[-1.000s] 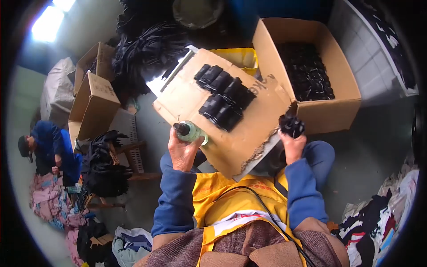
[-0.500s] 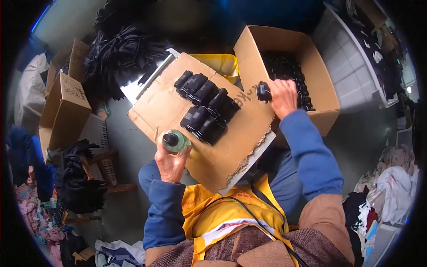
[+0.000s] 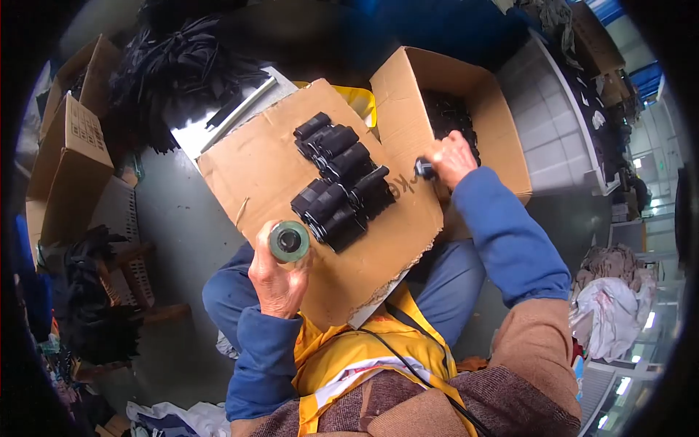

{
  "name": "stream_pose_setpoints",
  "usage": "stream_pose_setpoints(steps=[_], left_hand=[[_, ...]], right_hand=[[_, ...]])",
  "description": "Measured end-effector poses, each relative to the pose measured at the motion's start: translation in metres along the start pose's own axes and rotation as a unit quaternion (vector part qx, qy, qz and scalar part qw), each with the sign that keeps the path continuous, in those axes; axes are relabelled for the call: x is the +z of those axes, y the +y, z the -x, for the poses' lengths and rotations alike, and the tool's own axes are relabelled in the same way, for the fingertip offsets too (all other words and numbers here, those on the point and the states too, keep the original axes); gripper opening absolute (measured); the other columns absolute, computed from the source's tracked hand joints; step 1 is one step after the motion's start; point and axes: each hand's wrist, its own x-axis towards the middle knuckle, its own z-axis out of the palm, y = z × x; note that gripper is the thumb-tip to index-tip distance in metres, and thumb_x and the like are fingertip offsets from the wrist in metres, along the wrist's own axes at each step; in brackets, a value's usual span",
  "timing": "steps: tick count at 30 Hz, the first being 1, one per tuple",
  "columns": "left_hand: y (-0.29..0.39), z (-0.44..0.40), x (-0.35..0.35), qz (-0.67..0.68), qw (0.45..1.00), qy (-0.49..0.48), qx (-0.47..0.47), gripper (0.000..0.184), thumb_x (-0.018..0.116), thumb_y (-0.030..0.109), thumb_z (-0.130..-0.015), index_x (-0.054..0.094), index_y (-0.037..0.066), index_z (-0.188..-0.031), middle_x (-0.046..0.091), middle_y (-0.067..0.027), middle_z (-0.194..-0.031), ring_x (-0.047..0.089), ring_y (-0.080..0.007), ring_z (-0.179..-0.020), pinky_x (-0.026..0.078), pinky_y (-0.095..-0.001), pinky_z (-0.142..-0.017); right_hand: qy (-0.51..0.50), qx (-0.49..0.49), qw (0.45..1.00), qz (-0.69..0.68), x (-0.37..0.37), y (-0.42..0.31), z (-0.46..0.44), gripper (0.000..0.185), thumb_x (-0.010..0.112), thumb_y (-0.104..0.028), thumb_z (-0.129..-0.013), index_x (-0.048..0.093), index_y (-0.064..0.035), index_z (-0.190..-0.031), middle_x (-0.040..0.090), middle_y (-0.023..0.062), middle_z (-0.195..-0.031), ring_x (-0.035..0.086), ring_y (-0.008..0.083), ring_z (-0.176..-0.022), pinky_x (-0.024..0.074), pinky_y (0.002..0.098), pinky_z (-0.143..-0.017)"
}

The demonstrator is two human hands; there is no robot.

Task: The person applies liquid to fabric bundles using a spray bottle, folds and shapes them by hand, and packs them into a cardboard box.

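Observation:
My left hand [image 3: 278,280] is wrapped round a pale green bottle with a black top [image 3: 289,241], held upright at the near left edge of a cardboard sheet [image 3: 251,160]. Two uneven rows of rolled black bundles [image 3: 338,218] lie on the sheet. In my right hand [image 3: 453,160] is a small black bundle [image 3: 424,168], gripped over the sheet's right side, in front of an open cardboard box [image 3: 506,138]. More black bundles [image 3: 450,115] fill the inside of that box, partly hidden by the hand.
Beyond the sheet lies a heap of black cloth strips [image 3: 182,80]. A yellow container [image 3: 357,100] shows behind it. Open cartons [image 3: 76,160] and a wooden stool [image 3: 135,273] with black cloth are at the left. A white bin [image 3: 557,116] stands at the right.
My right hand has moved forward with the black bundle, from the sheet's near right edge to beside the box. My left hand has tilted the bottle more upright. The view has turned to the right.

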Motion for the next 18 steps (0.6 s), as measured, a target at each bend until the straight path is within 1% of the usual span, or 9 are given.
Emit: stream_pose_setpoints(steps=[2, 5, 6, 8, 10, 11, 12, 16, 18], left_hand=[[0.003, 0.0, 0.002, -0.003, 1.0, 0.003, 0.0, 0.055, 0.078, 0.009, -0.07, 0.049, 0.003, -0.117, 0.061, -0.0096, -0.094, 0.062, -0.0201, -0.084, 0.05, -0.0304, -0.079], [0.007, -0.001, 0.001, 0.013, 1.0, 0.008, -0.009, 0.052, 0.077, 0.008, -0.07, 0.051, 0.003, -0.115, 0.062, -0.0123, -0.096, 0.064, -0.0254, -0.085, 0.051, -0.0318, -0.078], [0.008, 0.0, 0.0, 0.031, 0.999, 0.008, -0.026, 0.049, 0.075, 0.007, -0.071, 0.052, 0.003, -0.114, 0.063, -0.0146, -0.098, 0.065, -0.0301, -0.086, 0.052, -0.0331, -0.077], [0.006, 0.001, 0.001, 0.009, 1.0, 0.018, -0.017, 0.049, 0.076, 0.008, -0.071, 0.052, 0.003, -0.114, 0.063, -0.0151, -0.097, 0.066, -0.0302, -0.086, 0.053, -0.0335, -0.075], [0.006, 0.003, 0.003, -0.009, 0.999, 0.035, -0.002, 0.05, 0.076, 0.009, -0.071, 0.052, 0.004, -0.114, 0.064, -0.0151, -0.097, 0.066, -0.0301, -0.086, 0.053, -0.034, -0.074], [0.006, 0.004, 0.004, 0.004, 0.999, 0.038, -0.013, 0.052, 0.078, 0.009, -0.07, 0.052, 0.002, -0.114, 0.062, -0.0109, -0.094, 0.064, -0.0225, -0.082, 0.051, -0.0308, -0.077], [0.004, 0.005, 0.004, 0.012, 0.999, 0.035, -0.014, 0.053, 0.078, 0.01, -0.07, 0.052, 0.002, -0.115, 0.062, -0.0104, -0.094, 0.063, -0.02, -0.082, 0.051, -0.0298, -0.075], [-0.003, 0.011, 0.007, 0.0, 0.999, 0.029, -0.018, 0.06, 0.078, 0.004, -0.07, 0.048, 0.002, -0.121, 0.062, -0.0066, -0.094, 0.062, -0.0147, -0.082, 0.052, -0.0267, -0.075], [0.004, 0.013, 0.007, -0.002, 0.999, 0.038, -0.006, 0.064, 0.078, 0.001, -0.07, 0.045, 0.002, -0.125, 0.061, -0.0053, -0.093, 0.062, -0.0133, -0.082, 0.052, -0.0258, -0.075]], right_hand=[[0.025, 0.06, 0.997, 0.034, 0.027, 0.005, -0.004, 0.007, 0.061, -0.006, -0.071, 0.064, -0.0113, -0.075, 0.064, 0.0088, -0.074, 0.062, 0.0237, -0.072, 0.0403, 0.0379, -0.077], [0.057, -0.026, 0.998, 0.027, 0.043, -0.026, 0.013, 0.002, 0.058, -0.009, -0.073, 0.061, -0.0096, -0.074, 0.063, 0.0089, -0.073, 0.062, 0.024, -0.073, 0.0416, 0.0388, -0.079], [0.277, -0.09, 0.957, -0.012, 0.06, -0.038, 0.026, 0.003, 0.057, -0.011, -0.075, 0.058, -0.0116, -0.072, 0.063, 0.008, -0.072, 0.062, 0.0232, -0.077, 0.0411, 0.0412, -0.082], [0.043, -0.044, 0.998, -0.023, 0.035, -0.06, 0.039, 0.008, 0.058, -0.013, -0.071, 0.057, -0.0059, -0.074, 0.059, 0.0131, -0.082, 0.057, 0.0286, -0.085, 0.0387, 0.046, -0.095], [0.119, -0.027, 0.989, -0.085, 0.027, -0.052, 0.058, 0.006, 0.059, -0.011, -0.071, 0.058, -0.0063, -0.073, 0.061, 0.0136, -0.082, 0.059, 0.0283, -0.082, 0.04, 0.0436, -0.089], [-0.064, 0.02, 0.992, -0.111, -0.006, -0.05, 0.051, 0.003, 0.06, -0.007, -0.07, 0.058, -0.0069, -0.073, 0.061, 0.0119, -0.077, 0.06, 0.0265, -0.077, 0.0398, 0.0417, -0.08], [0.002, 0.015, 0.993, -0.117, -0.016, -0.046, 0.057, 0.008, 0.062, -0.003, -0.068, 0.059, -0.0081, -0.073, 0.06, 0.0101, -0.073, 0.061, 0.0254, -0.072, 0.0392, 0.0393, -0.073], [0.111, 0.073, 0.975, -0.177, -0.052, -0.055, 0.073, 0.026, 0.063, 0.005, -0.061, 0.061, -0.0094, -0.082, 0.061, 0.0088, -0.077, 0.058, 0.0302, -0.075, 0.0423, 0.0405, -0.071], [0.177, 0.055, 0.939, -0.289, -0.061, -0.074, 0.081, 0.029, 0.062, 0.005, -0.061, 0.061, -0.0096, -0.086, 0.061, 0.0085, -0.078, 0.058, 0.0302, -0.076, 0.0428, 0.0406, -0.072]])
